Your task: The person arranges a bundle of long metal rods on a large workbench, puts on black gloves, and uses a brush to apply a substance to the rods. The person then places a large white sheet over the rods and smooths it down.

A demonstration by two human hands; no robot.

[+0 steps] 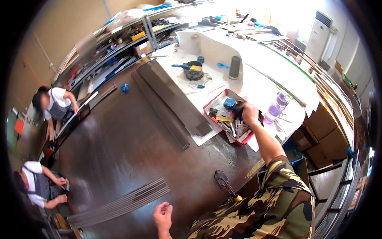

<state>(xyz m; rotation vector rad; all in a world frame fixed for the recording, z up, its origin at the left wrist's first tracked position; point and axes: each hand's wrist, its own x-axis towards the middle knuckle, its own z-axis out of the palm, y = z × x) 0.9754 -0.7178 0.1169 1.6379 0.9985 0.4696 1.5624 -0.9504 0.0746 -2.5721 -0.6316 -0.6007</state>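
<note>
My right hand [250, 114] reaches into a red-rimmed box [247, 139] on the white surface. Its fingers are closed on a dark object [238, 110] whose kind I cannot make out. Beside it in the box are a blue round item [229, 104] and several markers and small tools [238, 128]. My left hand [163, 217] hovers over the dark table, fingers loosely bent and apart, holding nothing. Close to it lies a bundle of long grey strips [119, 203].
Long dark boards [171, 95] lie left of the box. A purple bottle [276, 106] stands at its right. Beyond are a black bucket with a brush [193, 71] and a dark cylinder [234, 67]. A trowel-like tool [224, 182] lies near the table edge. Two people [59, 103] work at left.
</note>
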